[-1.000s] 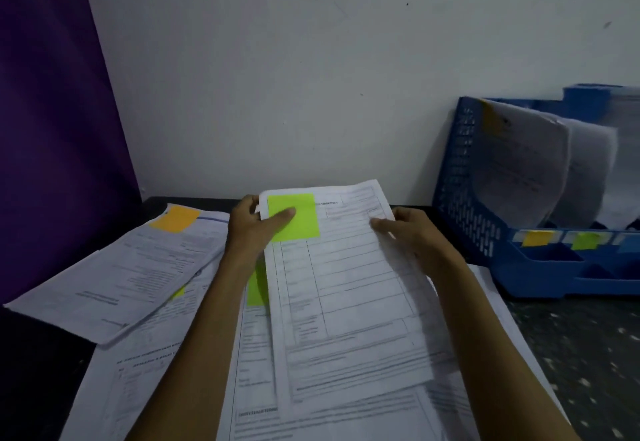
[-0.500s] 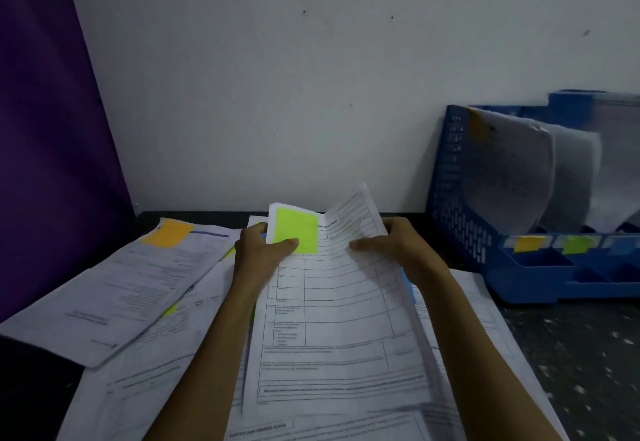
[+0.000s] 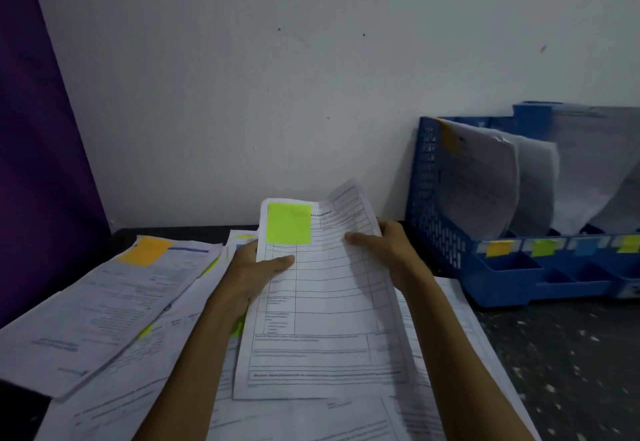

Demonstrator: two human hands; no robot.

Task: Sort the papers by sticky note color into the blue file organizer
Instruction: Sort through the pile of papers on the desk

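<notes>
Item 1: printed sheet (image 3: 329,319), a ruled form held between your hands and raised off the pile, with its top right corner curling back. A green sticky note (image 3: 289,223) sits at its top left corner.

Item 2: your left hand (image 3: 252,270). The grip pinches the sheet's left edge, with the thumb flat on the front just below the green note and the fingers behind the paper.

Item 3: your right hand (image 3: 384,250). The grip pinches the right edge near the top, thumb on the front and fingers hidden behind.

Item 4: loose papers (image 3: 304,416), spread over the tabletop (image 3: 571,354) under your forearms.

Item 5: side stack (image 3: 104,309), to your left and lying askew. Its top sheet carries an orange sticky note (image 3: 145,250), and green slivers show at the edges of sheets lower down.

Item 6: blue file organizer (image 3: 436,232), standing on the tabletop against the white wall (image 3: 277,94), to the right of your right hand. Filed papers (image 3: 485,180) stand bowed in its slots. Its front ledge bears colour tabs, from the left: yellow (image 3: 498,248), green (image 3: 543,247), blue (image 3: 585,248), and one more at the frame edge.

Item 7: purple panel (image 3: 34,163), far left.
</notes>
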